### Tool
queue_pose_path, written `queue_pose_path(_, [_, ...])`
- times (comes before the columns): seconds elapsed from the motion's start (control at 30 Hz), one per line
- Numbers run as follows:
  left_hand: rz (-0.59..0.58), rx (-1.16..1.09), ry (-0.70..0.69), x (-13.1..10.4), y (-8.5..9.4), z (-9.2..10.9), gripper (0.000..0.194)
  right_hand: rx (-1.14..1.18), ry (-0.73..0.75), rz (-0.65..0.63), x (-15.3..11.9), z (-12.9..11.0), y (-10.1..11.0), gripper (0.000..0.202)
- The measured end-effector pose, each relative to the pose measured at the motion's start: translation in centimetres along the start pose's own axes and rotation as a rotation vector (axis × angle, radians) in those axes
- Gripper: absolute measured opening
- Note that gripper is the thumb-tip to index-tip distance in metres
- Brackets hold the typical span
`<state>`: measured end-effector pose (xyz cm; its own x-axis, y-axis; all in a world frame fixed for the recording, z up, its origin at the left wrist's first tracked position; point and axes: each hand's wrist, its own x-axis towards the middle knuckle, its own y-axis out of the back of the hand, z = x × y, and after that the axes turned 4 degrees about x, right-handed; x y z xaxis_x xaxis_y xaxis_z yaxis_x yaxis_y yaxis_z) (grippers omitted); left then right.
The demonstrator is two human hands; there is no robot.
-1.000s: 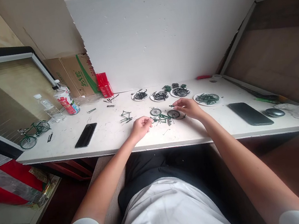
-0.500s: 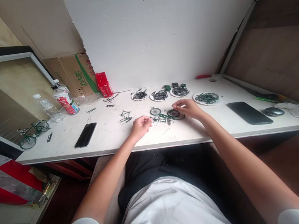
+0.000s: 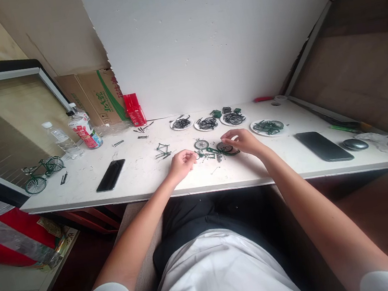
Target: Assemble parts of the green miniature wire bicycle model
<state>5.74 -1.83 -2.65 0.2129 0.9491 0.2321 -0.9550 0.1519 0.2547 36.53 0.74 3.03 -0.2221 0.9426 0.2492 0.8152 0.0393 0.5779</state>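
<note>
Model bicycle (image 3: 213, 151): on the white table (image 3: 141, 182), half-built, between both hands.
Left hand (image 3: 181, 163): fingers pinched at its front end; what they hold, I cannot tell.
Right hand (image 3: 242, 140): fingers closed around the rear wheel (image 3: 225, 147).
Handling: probably light, thin and fragile; better to hold the frame, not the spokes.

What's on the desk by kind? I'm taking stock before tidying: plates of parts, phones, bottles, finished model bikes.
Plates of parts: 4
Phones: 2
Bottles: 2
Finished model bikes: 1
Total: 9
</note>
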Motion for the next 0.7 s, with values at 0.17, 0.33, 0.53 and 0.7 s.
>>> queue_pose_path(0.17, [0.015, -0.017, 0.001, -0.2, 0.0, 0.4, 0.039, -0.077, 0.086, -0.092, -0.2, -1.7, -0.6, 0.043])
queue_pose_path(0.33, [0.015, -0.031, 0.001, -0.2, -0.1, 0.5, 0.039, -0.203, 0.271, -0.201, -0.7, -3.3, -2.7, 0.028])
queue_pose_path(0.53, [0.031, -0.042, -0.003, 0.0, -0.2, 0.1, 0.04, -0.413, 0.43, -0.252, -1.0, -3.8, -5.0, 0.015])
queue_pose_path(0.7, [0.025, -0.001, 0.004, 0.0, -0.2, -0.1, 0.038, -0.467, 0.493, -0.23, -0.7, -3.1, -5.1, 0.014])
